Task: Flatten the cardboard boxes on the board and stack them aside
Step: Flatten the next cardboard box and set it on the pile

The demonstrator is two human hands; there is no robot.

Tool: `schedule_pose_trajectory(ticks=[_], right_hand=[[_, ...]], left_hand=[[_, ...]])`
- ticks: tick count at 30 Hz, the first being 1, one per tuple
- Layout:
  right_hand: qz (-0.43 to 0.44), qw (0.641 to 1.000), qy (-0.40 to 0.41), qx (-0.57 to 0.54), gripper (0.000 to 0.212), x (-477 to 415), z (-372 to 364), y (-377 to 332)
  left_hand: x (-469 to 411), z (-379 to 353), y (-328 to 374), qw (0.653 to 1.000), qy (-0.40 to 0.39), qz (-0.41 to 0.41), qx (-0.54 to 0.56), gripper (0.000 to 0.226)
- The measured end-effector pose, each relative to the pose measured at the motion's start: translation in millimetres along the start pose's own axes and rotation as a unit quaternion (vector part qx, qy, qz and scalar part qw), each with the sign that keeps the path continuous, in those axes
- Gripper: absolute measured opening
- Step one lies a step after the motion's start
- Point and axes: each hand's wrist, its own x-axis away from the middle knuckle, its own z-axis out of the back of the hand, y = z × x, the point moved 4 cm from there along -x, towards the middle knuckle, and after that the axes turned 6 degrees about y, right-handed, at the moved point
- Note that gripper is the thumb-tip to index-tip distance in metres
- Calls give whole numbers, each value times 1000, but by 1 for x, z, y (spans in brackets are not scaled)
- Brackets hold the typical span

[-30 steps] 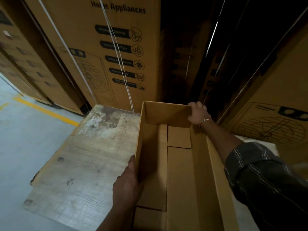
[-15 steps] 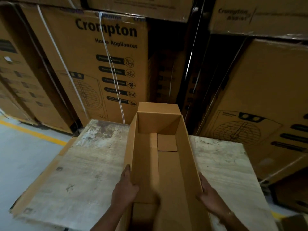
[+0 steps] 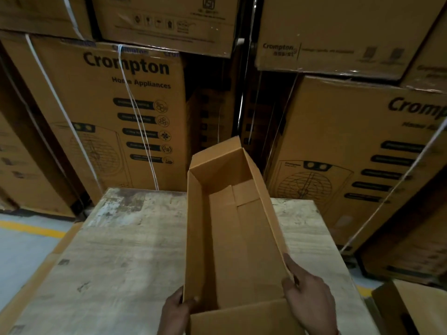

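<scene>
A long, narrow open cardboard box (image 3: 232,238) rests on the worn wooden board (image 3: 125,257), its open top facing me and its far end tilted up and to the right. My left hand (image 3: 175,310) grips the box's near left wall, thumb hooked inside the rim. My right hand (image 3: 307,296) holds the near right wall, fingers along its outside. A bottom flap (image 3: 242,317) folds across the near end between my hands.
Tall stacks of printed appliance cartons (image 3: 116,112) bound with white straps stand just behind the board, with a dark gap between them. Grey floor with a yellow line (image 3: 29,228) lies to the left. Another brown box (image 3: 416,308) sits at the lower right.
My right hand left the box's far end and now holds the near right wall. Both hands slid toward the near end, and the far end swung to the right.
</scene>
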Motion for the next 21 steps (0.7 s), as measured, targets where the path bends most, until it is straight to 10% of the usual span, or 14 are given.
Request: schedule_pose_trajectory(ticks=[10,16,21], right_hand=[[201,972,-4,120,63,19,-5,-131],[257,965,-19,-38,56,7,-28,-149],[176,968,28,-179,58,-32,-33,-92]], left_hand=[[-68,-8,-57,996,14,89,-20,58],[29,29,50,971,46,17,233,33],[46,28,72,981,80,-56,170,25]])
